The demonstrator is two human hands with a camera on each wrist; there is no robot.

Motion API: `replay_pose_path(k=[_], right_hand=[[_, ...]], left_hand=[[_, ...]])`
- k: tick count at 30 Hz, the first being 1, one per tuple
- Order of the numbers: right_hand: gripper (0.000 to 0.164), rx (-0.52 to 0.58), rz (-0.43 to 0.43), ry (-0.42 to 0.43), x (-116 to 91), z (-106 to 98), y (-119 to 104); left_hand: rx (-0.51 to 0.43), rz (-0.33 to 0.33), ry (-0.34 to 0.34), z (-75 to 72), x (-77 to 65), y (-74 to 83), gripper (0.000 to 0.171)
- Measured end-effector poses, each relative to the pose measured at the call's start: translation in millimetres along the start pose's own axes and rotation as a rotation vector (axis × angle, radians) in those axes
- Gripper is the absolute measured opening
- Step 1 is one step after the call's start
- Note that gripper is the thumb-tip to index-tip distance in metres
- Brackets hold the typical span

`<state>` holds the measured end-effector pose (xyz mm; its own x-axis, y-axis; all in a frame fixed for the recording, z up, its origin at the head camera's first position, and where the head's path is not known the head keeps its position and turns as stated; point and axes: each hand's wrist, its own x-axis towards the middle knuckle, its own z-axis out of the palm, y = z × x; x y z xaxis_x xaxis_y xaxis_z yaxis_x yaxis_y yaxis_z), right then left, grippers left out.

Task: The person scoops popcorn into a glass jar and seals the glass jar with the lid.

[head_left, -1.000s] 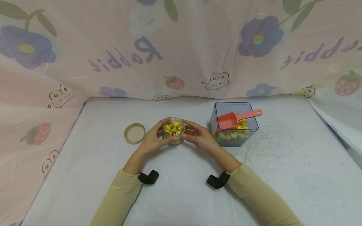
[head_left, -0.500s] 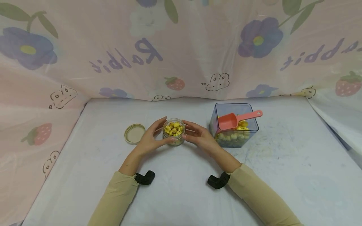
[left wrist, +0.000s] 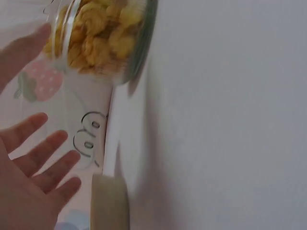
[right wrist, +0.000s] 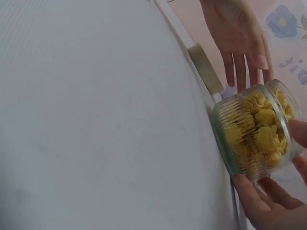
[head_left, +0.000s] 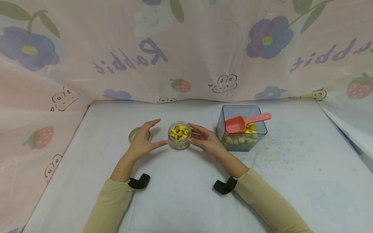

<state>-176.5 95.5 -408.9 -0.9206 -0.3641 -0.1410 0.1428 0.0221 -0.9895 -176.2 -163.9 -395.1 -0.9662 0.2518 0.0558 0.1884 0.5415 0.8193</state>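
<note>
A round glass jar [head_left: 179, 144] filled with yellow popcorn [head_left: 178, 132] stands lidless on the table. My right hand [head_left: 208, 140] holds its right side, thumb in front and fingers behind; in the right wrist view they bend around the ribbed jar [right wrist: 254, 134]. To the left, my left hand [head_left: 140, 144] is spread, its thumb tip just beside the glass. It partly covers the round lid [head_left: 132, 134] lying behind it. From the left wrist, the open palm [left wrist: 24, 187] faces the jar [left wrist: 98, 40], and the lid [left wrist: 110, 203] lies flat on the table beyond.
A clear square container [head_left: 242, 147] of popcorn stands right of my right hand. A pink scoop [head_left: 237, 124] lies across it, handle over the right rim. The white table [head_left: 180, 200] is backed by a printed curtain [head_left: 198, 48].
My left hand has let go of the jar and moved left, now overlapping the lid. The right hand has stayed at the jar, which has not moved.
</note>
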Motion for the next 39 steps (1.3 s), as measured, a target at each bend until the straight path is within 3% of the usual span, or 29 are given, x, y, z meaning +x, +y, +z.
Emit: replay_pose_path(k=[3,19,32,39], right_hand=[[0.061,-0.015,0.0,0.015,0.4,0.1,-0.3],[0.061,-0.049,0.01,0.043,1.6,-0.4,1.0],[0.061,-0.054,0.002,0.037,2.4,0.1,2.0],[0.062,-0.059,-0.012,0.026,1.9,0.7,2.1]], left_hand=[[0.023,-0.047,0.023,-6.5,-2.1,-2.7,0.082],[0.082,-0.136,0.121,-27.1,-11.4,-26.0,0.079],[0.113,-0.165,0.119,-38.8,-18.3,-42.1,0.097],[0.125,-0.162,0.081,-42.0,-23.6,-47.5,0.1]])
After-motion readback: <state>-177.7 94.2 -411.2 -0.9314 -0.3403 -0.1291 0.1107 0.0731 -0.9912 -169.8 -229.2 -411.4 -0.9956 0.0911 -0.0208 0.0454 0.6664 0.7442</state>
